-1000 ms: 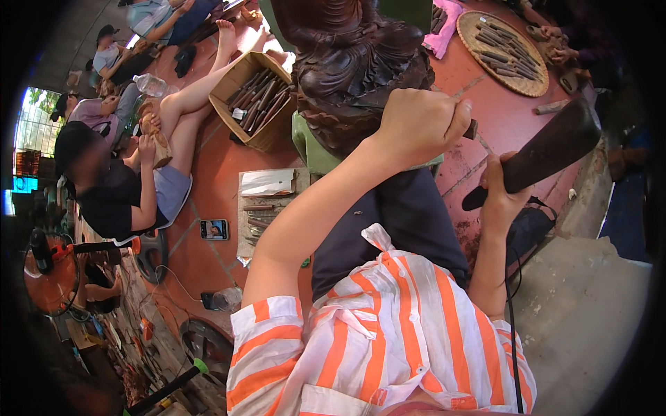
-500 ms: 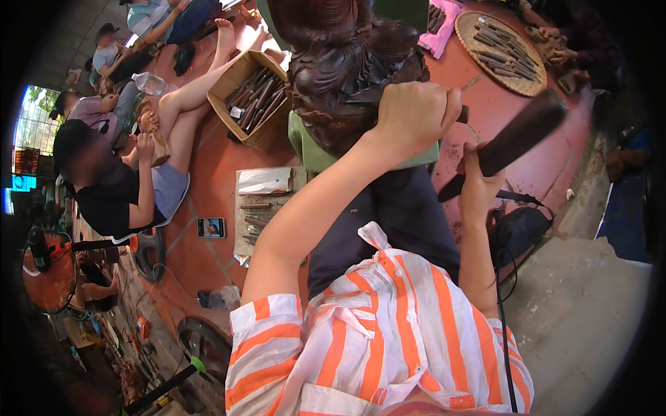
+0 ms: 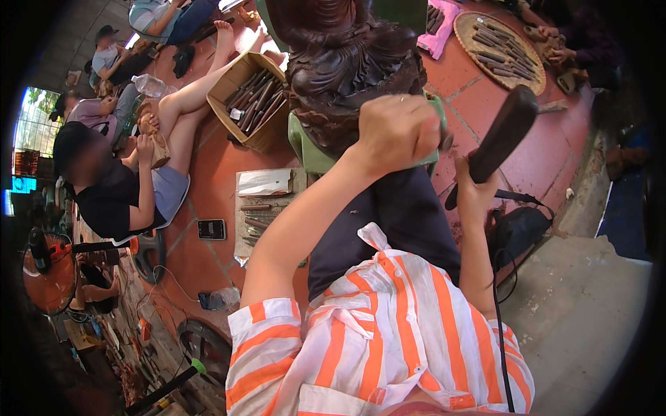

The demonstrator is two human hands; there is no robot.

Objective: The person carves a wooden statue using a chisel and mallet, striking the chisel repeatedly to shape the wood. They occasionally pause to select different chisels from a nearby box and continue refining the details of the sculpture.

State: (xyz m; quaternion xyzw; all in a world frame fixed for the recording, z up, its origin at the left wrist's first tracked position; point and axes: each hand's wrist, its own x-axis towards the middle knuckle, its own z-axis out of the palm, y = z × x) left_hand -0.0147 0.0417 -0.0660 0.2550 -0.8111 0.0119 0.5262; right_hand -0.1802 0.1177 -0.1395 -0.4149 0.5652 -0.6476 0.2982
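A dark brown carved statue (image 3: pixel 347 83) with draped folds stands in front of me on a green plastic stand (image 3: pixel 303 142). My left hand (image 3: pixel 399 132) is closed in a fist before the statue's lower right side. From that fist pokes the round butt of a carving tool (image 3: pixel 446 140); its blade is hidden by the hand and arm. My right hand (image 3: pixel 477 186) is wrapped round a long dark wooden mallet (image 3: pixel 505 132), its thick end raised up and to the right. The mallet and the tool's butt are apart.
Left of the statue is a cardboard box (image 3: pixel 220 97) full of dark-handled tools. A phone (image 3: pixel 211 229) lies on the tiles. Back right, a round woven tray (image 3: pixel 466 33) bears more tools. A black bag (image 3: pixel 520 232) sits right of my legs. A person (image 3: pixel 111 187) sits at left.
My left fist has shifted slightly left and toward me. The mallet has swung left and stands more upright. The phone's screen has gone dark.
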